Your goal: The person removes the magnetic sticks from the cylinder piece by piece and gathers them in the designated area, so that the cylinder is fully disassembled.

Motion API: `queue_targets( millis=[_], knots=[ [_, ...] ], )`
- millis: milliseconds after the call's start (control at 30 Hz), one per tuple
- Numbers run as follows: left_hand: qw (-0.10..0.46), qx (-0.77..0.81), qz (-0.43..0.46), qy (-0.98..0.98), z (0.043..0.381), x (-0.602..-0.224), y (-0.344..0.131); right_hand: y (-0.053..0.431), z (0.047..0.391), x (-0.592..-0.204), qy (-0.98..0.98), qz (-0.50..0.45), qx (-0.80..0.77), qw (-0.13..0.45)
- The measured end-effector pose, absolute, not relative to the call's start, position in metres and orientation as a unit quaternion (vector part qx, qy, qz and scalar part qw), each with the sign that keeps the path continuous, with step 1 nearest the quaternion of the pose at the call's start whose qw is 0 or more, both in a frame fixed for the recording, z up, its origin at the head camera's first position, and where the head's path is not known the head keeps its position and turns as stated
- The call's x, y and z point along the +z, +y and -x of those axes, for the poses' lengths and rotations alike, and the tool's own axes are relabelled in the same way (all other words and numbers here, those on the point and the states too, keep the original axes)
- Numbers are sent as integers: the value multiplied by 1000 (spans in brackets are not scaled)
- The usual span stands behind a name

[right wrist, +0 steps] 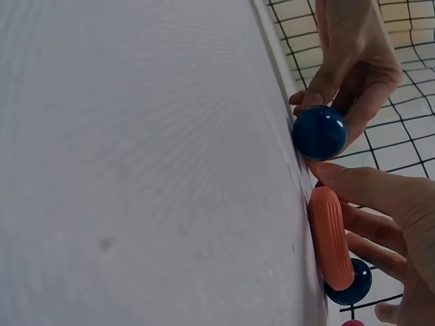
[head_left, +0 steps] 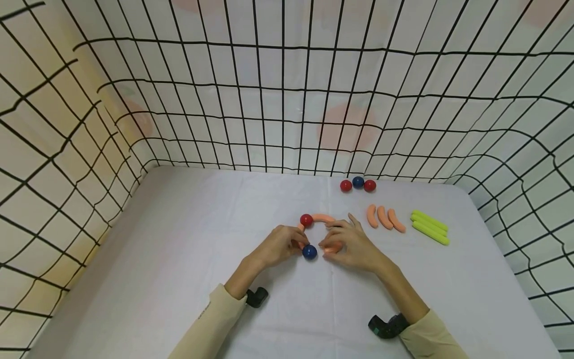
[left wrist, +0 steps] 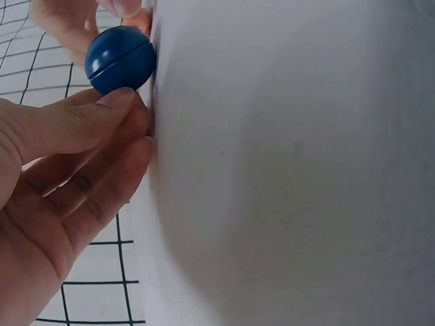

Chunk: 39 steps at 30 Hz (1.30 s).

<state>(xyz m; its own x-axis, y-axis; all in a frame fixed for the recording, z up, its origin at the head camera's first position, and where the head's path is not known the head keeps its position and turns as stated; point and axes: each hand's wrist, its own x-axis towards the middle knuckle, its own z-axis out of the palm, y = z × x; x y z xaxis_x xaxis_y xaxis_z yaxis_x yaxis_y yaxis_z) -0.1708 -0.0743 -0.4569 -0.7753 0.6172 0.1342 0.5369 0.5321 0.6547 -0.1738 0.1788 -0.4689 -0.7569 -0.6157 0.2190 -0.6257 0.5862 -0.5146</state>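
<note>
My left hand (head_left: pixel 283 244) pinches a curved orange stick (head_left: pixel 301 228), mostly hidden by the fingers. At its near end sits a blue ball (head_left: pixel 309 252) with a groove round it, which the left thumb (left wrist: pixel 117 99) touches. My right hand (head_left: pixel 352 245) holds another curved orange stick (right wrist: pixel 331 238), ridged along its side, between thumb and fingers, with one end close to the blue ball. Beyond the hands, a red ball (head_left: pixel 306 220) joins the left stick to a further curved orange stick (head_left: pixel 322 218). A second blue ball (right wrist: pixel 353 284) shows behind the right hand's stick.
Two red balls and a blue ball (head_left: pixel 358 182) stand along the table's back edge. Several curved orange sticks (head_left: pixel 383 218) and straight green sticks (head_left: pixel 429 227) lie to the right. Black wire mesh (head_left: pixel 282 89) surrounds the white-covered table (head_left: pixel 179 269) at back and sides.
</note>
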Motion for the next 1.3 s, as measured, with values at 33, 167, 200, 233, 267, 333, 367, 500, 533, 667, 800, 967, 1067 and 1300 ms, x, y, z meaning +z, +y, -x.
queue_targets(
  millis=[33, 167, 200, 233, 267, 333, 367, 500, 533, 667, 800, 967, 1067, 1300],
  knots=[
    [54, 352, -334, 873, 171, -457, -74, 178, 174, -469, -891, -348, 293, 12],
    [51, 353, -343, 869, 170, -457, -74, 175, 172, -470, -886, -346, 306, 33],
    [49, 352, -345, 869, 170, -457, -73, 173, 172, -470, -884, -345, 312, 38],
    [47, 353, -348, 867, 170, -457, -73, 171, 171, -471, -884, -342, 317, 43],
    [44, 352, -350, 867, 170, -457, -72, 169, 171, -471, -882, -341, 321, 47],
    [34, 350, -354, 867, 170, -457, -71, 165, 169, -471, -883, -334, 327, 46],
    [30, 350, -355, 866, 170, -457, -71, 163, 167, -471, -885, -328, 327, 43],
    [23, 350, -354, 867, 169, -458, -69, 157, 162, -470, -900, -300, 315, 26],
    [24, 351, -351, 867, 168, -458, -69, 156, 161, -470, -902, -296, 312, 25],
    [30, 354, -348, 868, 168, -458, -69, 153, 160, -470, -904, -300, 302, 36],
    [27, 358, -346, 867, 168, -459, -68, 153, 159, -472, -898, -321, 297, 52],
    [21, 352, -345, 870, 168, -459, -68, 156, 161, -472, -890, -337, 304, 48],
    [15, 343, -344, 874, 168, -458, -69, 161, 163, -470, -886, -335, 319, 40],
    [9, 322, -342, 883, 168, -456, -71, 178, 169, -461, -882, -302, 359, 51]
  ],
)
